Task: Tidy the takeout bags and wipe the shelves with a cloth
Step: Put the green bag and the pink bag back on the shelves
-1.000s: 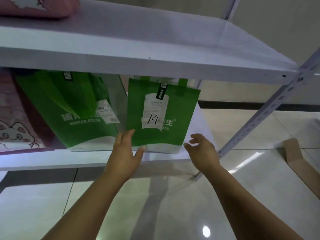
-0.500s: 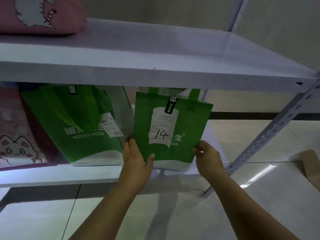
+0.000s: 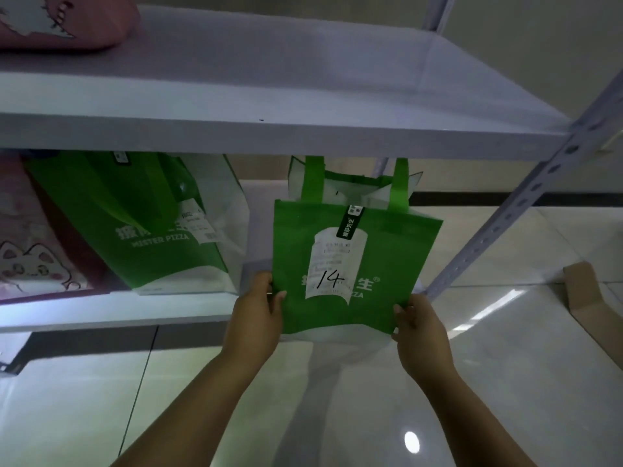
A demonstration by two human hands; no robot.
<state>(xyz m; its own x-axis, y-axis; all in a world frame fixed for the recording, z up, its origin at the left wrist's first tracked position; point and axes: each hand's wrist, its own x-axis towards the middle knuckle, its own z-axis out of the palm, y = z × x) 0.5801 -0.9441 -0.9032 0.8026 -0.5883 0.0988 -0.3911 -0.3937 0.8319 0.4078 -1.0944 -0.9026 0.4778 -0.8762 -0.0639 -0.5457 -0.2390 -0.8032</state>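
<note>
A green non-woven takeout bag with two loop handles (image 3: pixel 397 251) stands upright in the centre of the frame, below the front lip of the white upper shelf (image 3: pixel 269 96) and at the right end of the white lower shelf (image 3: pixel 101 311). A white paper receipt (image 3: pixel 337 254) with a handwritten "14" is stuck to its front, and a narrow black label (image 3: pixel 351 224) hangs over the top edge. The bag's pale bottom reaches past the lower shelf's front edge; it seems to be lifted clear of the board, though its underside is hidden, so I cannot tell for sure.

The left hand (image 3: pixel 256 315) grasps the bag's lower left edge, with the thumb lying on the green front and the fingers curled behind. The right hand (image 3: pixel 421 332) clutches the lower right corner, thumb on the front face.

In the left half of the frame, a second green bag printed "MISTER PIZZA" (image 3: pixel 135 224) leans on the lower shelf, apart from the held one. Just beside it at the left edge sits a pink bag with a cartoon cat (image 3: pixel 30 264). A pink soft item with a white print (image 3: pixel 67 25) lies on the upper shelf at the upper left of the frame. A perforated grey metal upright (image 3: pixel 526 203) slants down the right side. Past it, a piece of brown cardboard (image 3: pixel 586 291) lies on the glossy tiled floor (image 3: pixel 505 382).
</note>
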